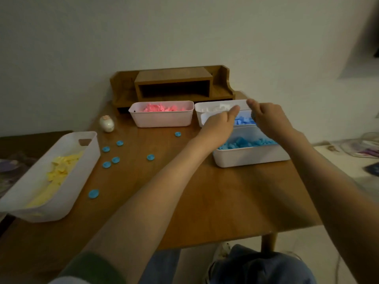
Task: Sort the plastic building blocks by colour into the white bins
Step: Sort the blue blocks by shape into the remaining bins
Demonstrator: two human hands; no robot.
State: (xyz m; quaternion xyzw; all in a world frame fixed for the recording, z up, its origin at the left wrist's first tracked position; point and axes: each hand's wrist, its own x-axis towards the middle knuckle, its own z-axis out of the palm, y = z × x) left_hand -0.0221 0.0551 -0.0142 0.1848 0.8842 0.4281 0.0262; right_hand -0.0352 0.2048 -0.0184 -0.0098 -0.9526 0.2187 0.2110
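Five white plastic bins show over the brown wooden table (205, 201). The yellow-block bin (41, 171) is at left and the pink-block bin (162, 119) far centre. Three are at right: the white-block bin (199, 109) farthest, the darker-blue-block bin (205, 118) between, the light-blue-block bin (250, 158) nearest. Seven loose round blue blocks (93, 194) lie left of centre. The left hand (220, 123) and right hand (266, 117) grip the darker-blue-block bin's ends, fingers curled.

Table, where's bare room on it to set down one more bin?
Bare table along the near edge, between the yellow bin and the light-blue bin, though arms cross above it. Crowded: far right, bins bunched under the left hand and right hand; blue discs dot the left middle.
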